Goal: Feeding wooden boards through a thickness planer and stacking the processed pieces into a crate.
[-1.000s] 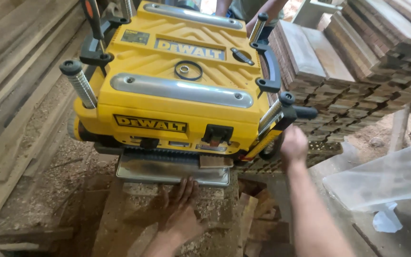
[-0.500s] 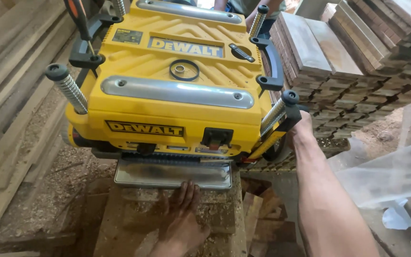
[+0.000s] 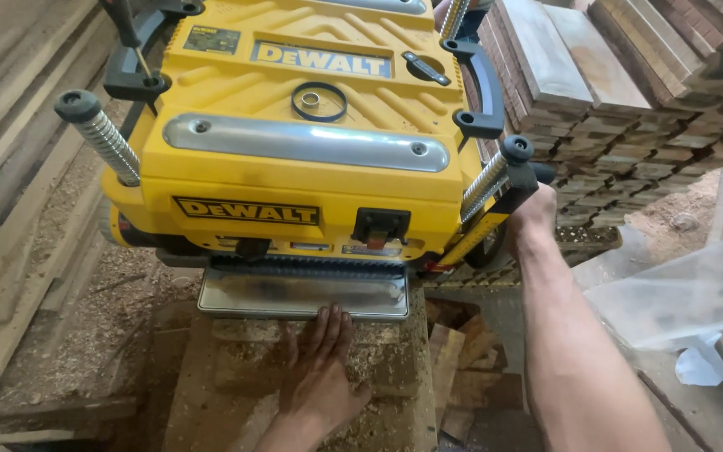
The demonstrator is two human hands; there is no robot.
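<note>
A: Left hand [image 3: 321, 368]? 
B: Flat, fingers spread, palm down on a sawdust-covered board [image 3: 294, 377], fingertips just at the edge of the steel infeed table [image 3: 303, 295] of the yellow thickness planer [image 3: 294, 142]. 
A: Right hand [image 3: 531, 216]? 
B: Wrapped on the black crank handle [image 3: 519, 172] at the planer's right side; fingers mostly hidden. 
A: Progress? 
B: Looks early: board lies in front of the table, not on it, nothing in the mouth. Planed-looking boards [image 3: 621, 92] stacked on the right, rough planks [image 3: 10, 192] on the left.
</note>
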